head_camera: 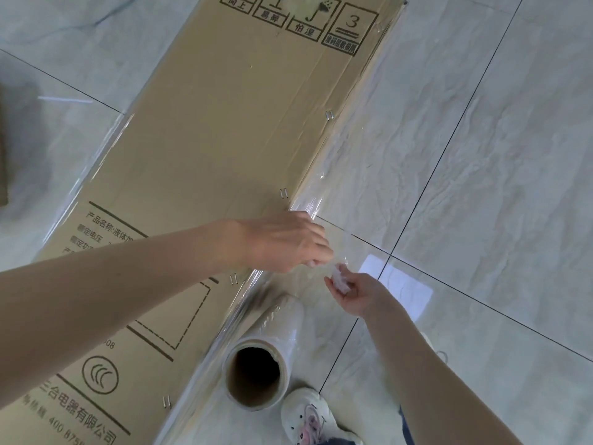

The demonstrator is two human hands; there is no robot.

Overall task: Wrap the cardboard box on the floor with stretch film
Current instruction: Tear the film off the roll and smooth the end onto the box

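A long brown cardboard box (224,130) with printed handling symbols lies flat on the tiled floor, with clear stretch film over its sides. A roll of stretch film (266,354) on a cardboard core lies on the floor against the box's right edge, its open end toward me. Film runs from the roll up along the box edge. My left hand (285,242) reaches across the box and pinches the film by the right edge. My right hand (353,292) pinches a bunched white wad of film (338,279) just beside the left fingers.
Glossy pale marble floor tiles (481,155) with dark grout lines surround the box. A white sneaker (308,415) stands just right of the roll at the bottom. A bright window reflection (398,281) shows on the floor. A dark shape sits at the left edge.
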